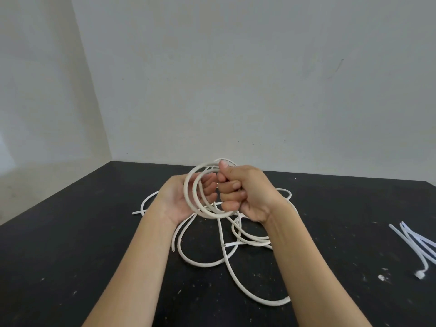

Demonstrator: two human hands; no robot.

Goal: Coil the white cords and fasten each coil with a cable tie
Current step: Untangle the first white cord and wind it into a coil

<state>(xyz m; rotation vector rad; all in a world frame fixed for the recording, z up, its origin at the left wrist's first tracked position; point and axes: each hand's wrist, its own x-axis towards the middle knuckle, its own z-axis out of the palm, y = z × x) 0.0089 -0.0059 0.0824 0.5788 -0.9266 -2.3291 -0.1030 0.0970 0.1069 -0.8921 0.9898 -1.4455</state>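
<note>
The right grip (243, 192), a bare hand just right of the middle of the frame, is closed into a fist around the right side of a small coil of round white cord (212, 215); its fingers curl round the gathered turns and the thumb lies across the top. The coil is held up above the desk, with its loops standing roughly upright and facing the camera.

The left grip (186, 197) sits just left of the coil with its palm turned towards the loops and its fingers relaxed, only lightly bent. The loops cross in front of that palm and the fingers (208, 185) show through the ring (whether they actually touch the cord cannot be told from this angle).

Below both grips, the rest of the loose white cord (204, 265) lies in wide, overlapping curves on the matt black desk (94, 232). Strands run down from the coil onto it. One long strand sweeps towards the lower middle of the frame and ends at the lower right of the pile, and a cut end lies at the left of the pile, well out from the left wrist. How many separate cords make up the pile cannot be made out.

At the right edge of the frame, well apart from the cord, a small bundle of translucent white plastic cable ties (412, 245) lies flat on the desk. The desk top is flecked with pale specks, and a plain pale wall fills the upper frame.
</note>
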